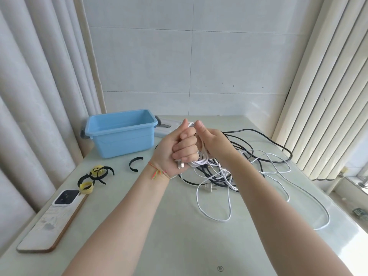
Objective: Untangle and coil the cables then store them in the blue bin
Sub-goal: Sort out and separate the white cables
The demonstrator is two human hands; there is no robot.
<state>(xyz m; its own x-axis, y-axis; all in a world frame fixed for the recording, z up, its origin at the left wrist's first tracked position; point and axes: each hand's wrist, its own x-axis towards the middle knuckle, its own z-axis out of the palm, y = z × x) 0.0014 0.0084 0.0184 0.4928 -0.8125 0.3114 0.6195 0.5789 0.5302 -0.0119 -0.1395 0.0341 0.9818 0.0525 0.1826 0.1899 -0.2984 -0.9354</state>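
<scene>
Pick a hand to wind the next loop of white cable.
Probably right. The left hand already grips the white cable coil and its plug, so it serves as anchor. The right hand is on the side where the loose cable lies.

Home corner: tiled wall [199, 62], curtains [39, 86], pale table [179, 246].

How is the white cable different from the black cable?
The white cable is thin and partly wound up in the left hand and right hand; the black cable is thicker and no hand plainly holds it. White loops reach nearer the person, black ones farther back. Both are tangled together on the table.
</scene>
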